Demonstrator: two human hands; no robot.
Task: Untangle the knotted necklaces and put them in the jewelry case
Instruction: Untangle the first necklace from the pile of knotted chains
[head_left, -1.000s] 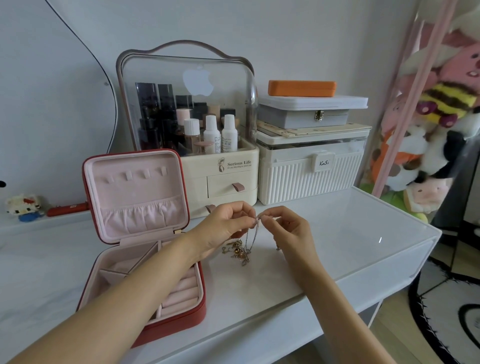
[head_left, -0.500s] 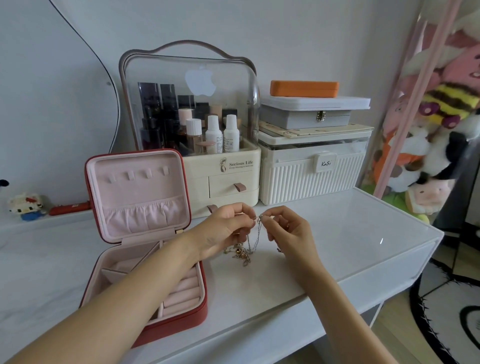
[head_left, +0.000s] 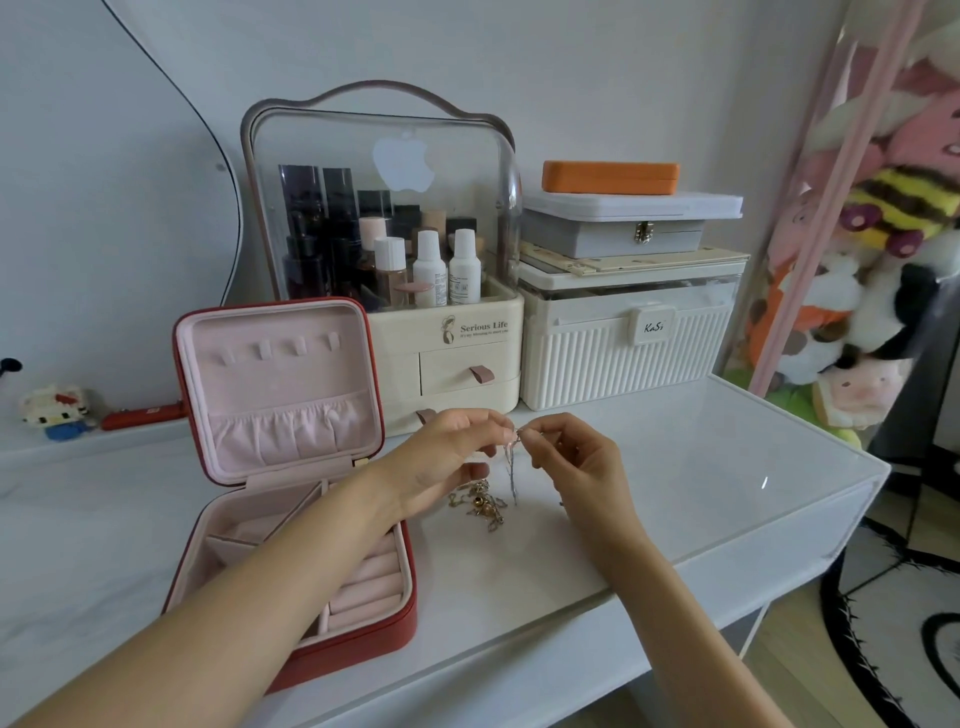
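The person's left hand and right hand meet above the middle of the white table, a little in front of the cream cosmetics box. Both hands are closed to a fine pinch: the thumb and first finger of each hold the top of a thin silver chain, and the fingertips almost touch each other. The chain hangs down from the pinch, and its lower end reaches the small heap of gold necklaces that lies on the table just under the left hand.

Compared with a second ago, the hands are in nearly the same place and the same pinch; only the fingers have worked a little along the chain, and it now hangs more straight and apart from the gold heap. This probably means that one strand is coming free, but the knot is too small to see if it is really open.

The red jewelry case stands open near the left front edge of the table, just beside the left forearm, with its pink lid upright. No necklace can be seen in its compartments, so the storing step is not yet started, and the gold heap appears tangled.
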